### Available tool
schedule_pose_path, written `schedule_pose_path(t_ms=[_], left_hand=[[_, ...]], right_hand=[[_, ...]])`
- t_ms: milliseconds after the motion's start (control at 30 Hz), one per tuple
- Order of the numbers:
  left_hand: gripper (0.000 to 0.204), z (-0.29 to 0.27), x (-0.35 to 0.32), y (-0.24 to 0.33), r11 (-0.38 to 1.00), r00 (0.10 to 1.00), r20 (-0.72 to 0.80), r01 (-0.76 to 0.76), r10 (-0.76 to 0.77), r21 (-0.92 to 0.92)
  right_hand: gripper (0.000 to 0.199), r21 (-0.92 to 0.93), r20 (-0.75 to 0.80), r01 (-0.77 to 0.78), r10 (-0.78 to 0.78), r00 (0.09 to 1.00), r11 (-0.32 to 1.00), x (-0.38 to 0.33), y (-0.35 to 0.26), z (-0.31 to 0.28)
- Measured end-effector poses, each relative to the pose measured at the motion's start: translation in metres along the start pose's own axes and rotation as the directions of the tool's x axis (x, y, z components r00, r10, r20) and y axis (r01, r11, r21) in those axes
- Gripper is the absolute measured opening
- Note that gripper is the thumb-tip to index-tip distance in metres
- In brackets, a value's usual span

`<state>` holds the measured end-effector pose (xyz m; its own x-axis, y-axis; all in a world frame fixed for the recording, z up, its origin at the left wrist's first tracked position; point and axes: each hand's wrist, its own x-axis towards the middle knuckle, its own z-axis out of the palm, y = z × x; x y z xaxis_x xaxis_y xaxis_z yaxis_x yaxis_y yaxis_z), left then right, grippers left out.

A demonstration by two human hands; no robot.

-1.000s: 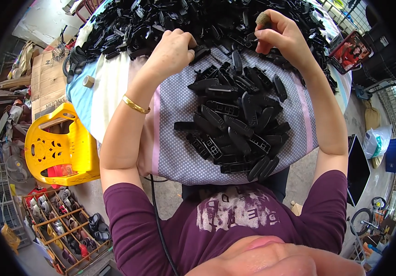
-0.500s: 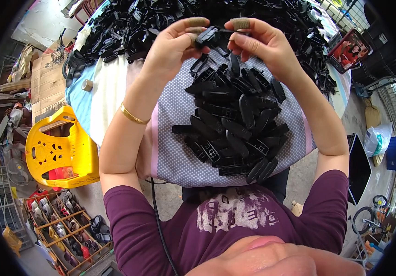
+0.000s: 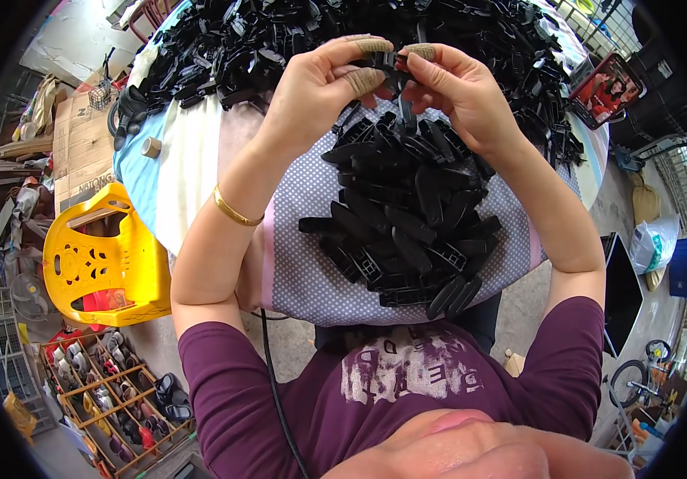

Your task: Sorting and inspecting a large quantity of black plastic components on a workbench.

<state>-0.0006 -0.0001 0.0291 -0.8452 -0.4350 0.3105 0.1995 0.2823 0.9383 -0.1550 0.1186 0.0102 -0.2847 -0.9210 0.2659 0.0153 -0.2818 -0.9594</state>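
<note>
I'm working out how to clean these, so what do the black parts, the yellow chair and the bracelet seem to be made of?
Black parts: probably hard plastic, semi-gloss, judging by molded slots and soft highlights.
Yellow chair: likely molded plastic, fairly glossy, with one even colour and a cut-out back.
Bracelet: gold-coloured and shiny, so probably metal; solid or plated, I can't tell.

A tape roll (image 3: 151,147) is lying near the left edge of the table (image 3: 192,152). A yellow chair (image 3: 140,271) is standing just beside that edge. Shoes (image 3: 148,437) are filling a rack (image 3: 102,378), and a fan (image 3: 29,295) is standing near its far left corner. A phone (image 3: 609,89) is glowing by the table's far right edge. A bag (image 3: 653,243) is resting beside a blue bin (image 3: 685,267).
</note>
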Motion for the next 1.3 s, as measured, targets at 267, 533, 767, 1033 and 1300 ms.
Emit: schedule_pose_path(t_ms=[267,533,767,1033,1300], left_hand=[[0.028,0.009,-0.002,-0.012,0.999,0.988,-0.153,-0.034,0.028,-0.040],[0.031,0.022,-0.004,-0.013,0.913,0.984,-0.168,-0.021,-0.053,-0.408],[0.027,0.010,-0.001,-0.012,0.929,0.994,-0.109,-0.051,0.011,-0.368],[0.025,-0.003,0.000,0.005,0.993,0.996,0.000,-0.083,0.084,-0.080],[0.035,0.017,-0.027,0.042,0.788,0.834,0.523,-0.438,0.176,0.433]], right_hand=[[0.022,-0.007,-0.028,0.004,-0.004,1.000,1.000,-0.001,0.000,0.001],[0.026,-0.261,-0.105,0.103,-0.134,0.985,0.960,-0.003,-0.001,0.013],[0.031,-0.500,0.052,0.062,-0.042,0.998,0.864,-0.004,0.001,0.006],[0.028,-0.665,0.233,0.249,-0.120,0.965,0.704,0.000,-0.015,0.005],[0.028,-0.751,0.578,0.577,-0.102,0.809,0.322,0.047,0.018,0.013]])
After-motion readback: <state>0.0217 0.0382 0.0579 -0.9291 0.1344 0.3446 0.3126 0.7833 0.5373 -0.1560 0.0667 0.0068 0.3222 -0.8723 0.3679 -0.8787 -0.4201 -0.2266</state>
